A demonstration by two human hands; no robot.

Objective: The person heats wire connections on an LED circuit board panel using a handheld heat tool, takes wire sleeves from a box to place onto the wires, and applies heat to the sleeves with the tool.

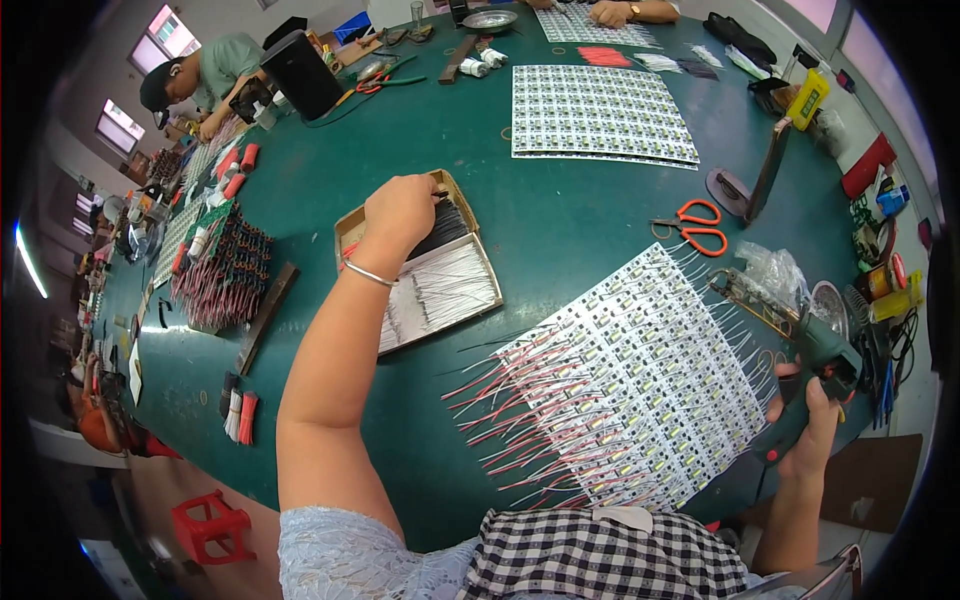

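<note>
My left hand [400,212] reaches over an open cardboard box [492,268], its fingertips pinched on a black wire at the far edge. Inside the box lie black wires [440,232] and white wires [440,290]; some red shows at its left, partly behind my wrist. My right hand [812,430] grips the handle of a dark green soldering gun [828,362], whose metal front end points up and left. Between my arms lies a white circuit board panel [640,370] with many small parts. Red, white and black wires stick out from its left edge, pale ones from its right.
Orange-handled scissors [703,228] lie beyond the panel. Another board panel [600,115] is farther back. Left are a stack of wired boards [225,265], a dark bar [268,318] and wire bundles [240,415]. Another person [215,75] works far left; another's hands [610,12] show at the back.
</note>
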